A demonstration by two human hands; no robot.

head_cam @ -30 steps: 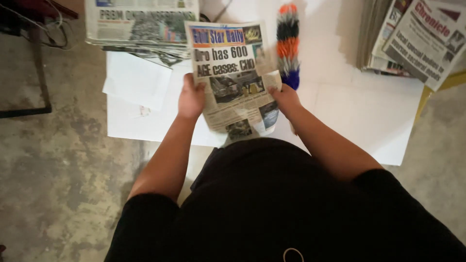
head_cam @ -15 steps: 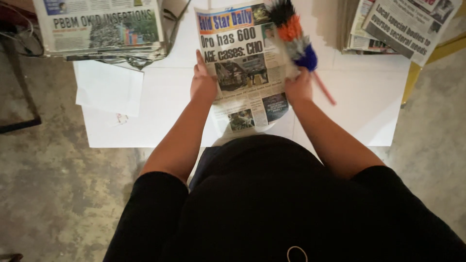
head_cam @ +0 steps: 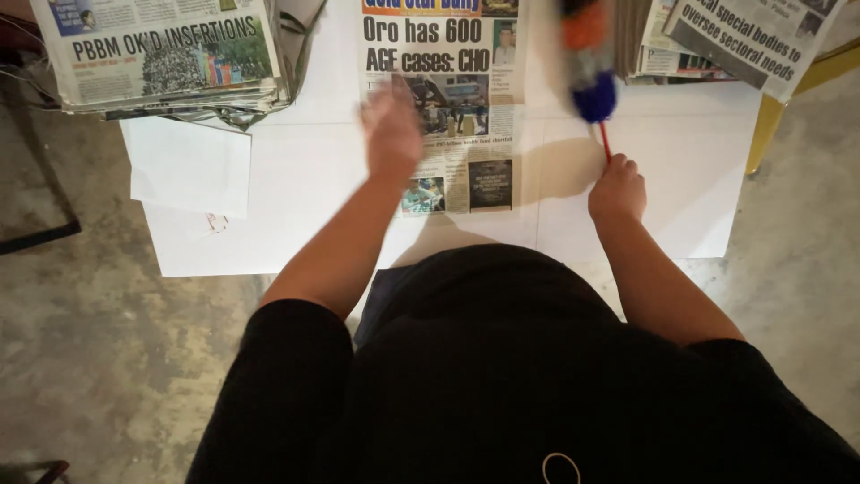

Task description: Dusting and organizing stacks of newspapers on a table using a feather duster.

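You stood at a low white worktop [head_cam: 296,179] covered in plain smooth sheets, with mottled grey concrete floor [head_cam: 98,358] on both sides of it. A dark metal frame [head_cam: 36,233] stood at the left edge of the view, and a yellow edge [head_cam: 788,99] showed past the worktop's far right corner.

A folded newspaper [head_cam: 457,108] lay flat in the middle of the worktop, thin printed paper with a bold black headline, a colourful band along its top and small colour photographs further down. Your left hand [head_cam: 392,130] was blurred over its left half, fingers spread loosely; I could not tell whether it touched the page.

Your right hand [head_cam: 616,188] was closed in a fist around the thin red handle of a duster [head_cam: 587,63], which rose upright just beside the newspaper's right edge, its fluffy head banded orange, grey and blue, and blurred.

A thick stack of newspapers [head_cam: 161,58] sat at the far left, with a loose white sheet [head_cam: 188,166] just in front of it. Another pile of newspapers [head_cam: 735,40] sat at the far right corner.
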